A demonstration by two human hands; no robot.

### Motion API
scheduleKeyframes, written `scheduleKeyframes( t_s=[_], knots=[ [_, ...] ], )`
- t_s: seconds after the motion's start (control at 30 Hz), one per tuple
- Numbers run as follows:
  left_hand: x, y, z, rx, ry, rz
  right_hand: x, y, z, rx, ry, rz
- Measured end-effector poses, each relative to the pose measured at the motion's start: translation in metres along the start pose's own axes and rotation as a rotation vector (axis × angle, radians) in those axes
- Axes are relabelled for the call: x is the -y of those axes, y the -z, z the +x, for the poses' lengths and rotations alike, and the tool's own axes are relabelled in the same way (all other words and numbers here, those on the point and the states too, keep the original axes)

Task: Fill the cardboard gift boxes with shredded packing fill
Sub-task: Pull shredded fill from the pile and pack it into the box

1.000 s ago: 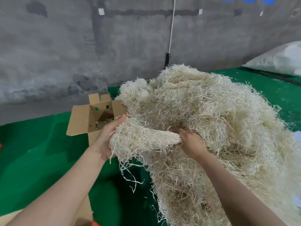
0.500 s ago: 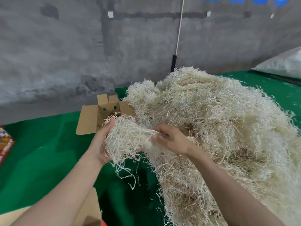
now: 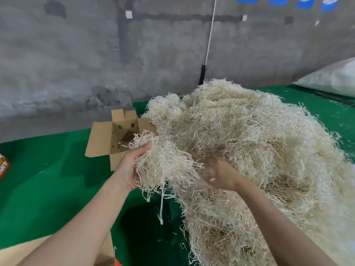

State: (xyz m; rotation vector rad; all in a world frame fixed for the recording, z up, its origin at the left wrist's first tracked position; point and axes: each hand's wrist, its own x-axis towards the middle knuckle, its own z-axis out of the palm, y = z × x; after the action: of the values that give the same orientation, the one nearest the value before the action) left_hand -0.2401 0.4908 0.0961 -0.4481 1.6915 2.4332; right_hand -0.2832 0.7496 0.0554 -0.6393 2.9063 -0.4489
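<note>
We count two hands, the left hand (image 3: pixel 132 167) and the right hand (image 3: pixel 221 173). One big heap of shredded fill (image 3: pixel 259 146) lies on the right, with one smaller clump (image 3: pixel 163 162) at its left edge. There are two cardboard things: one open box (image 3: pixel 103 139) far left and one cardboard piece (image 3: pixel 106 254) near left. One white sack (image 3: pixel 330 77) sits far right, and there are four blue patches (image 3: pixel 276 0) on the wall.

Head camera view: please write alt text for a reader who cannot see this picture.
The left hand grips a clump of shredded packing fill at the edge of a large heap on a green surface; the right hand, blurred, is beside the clump. Behind the hands stands an open cardboard gift box, nearly empty.
</note>
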Motion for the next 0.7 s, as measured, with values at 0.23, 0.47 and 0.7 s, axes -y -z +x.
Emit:
scheduleKeyframes(
  t_s=[0.23,0.47,0.7],
  knots=[
    [-0.009,-0.014,-0.007,0.124,-0.036,0.056,0.067,0.000,0.010,0.097,0.035,0.249],
    [-0.017,-0.011,-0.012,0.205,0.017,0.280,0.021,0.021,0.024,-0.423,-0.243,0.520],
    [-0.023,-0.023,-0.020,0.407,0.176,0.566,-0.003,0.014,0.020,-0.438,-0.303,0.117]
  ],
)
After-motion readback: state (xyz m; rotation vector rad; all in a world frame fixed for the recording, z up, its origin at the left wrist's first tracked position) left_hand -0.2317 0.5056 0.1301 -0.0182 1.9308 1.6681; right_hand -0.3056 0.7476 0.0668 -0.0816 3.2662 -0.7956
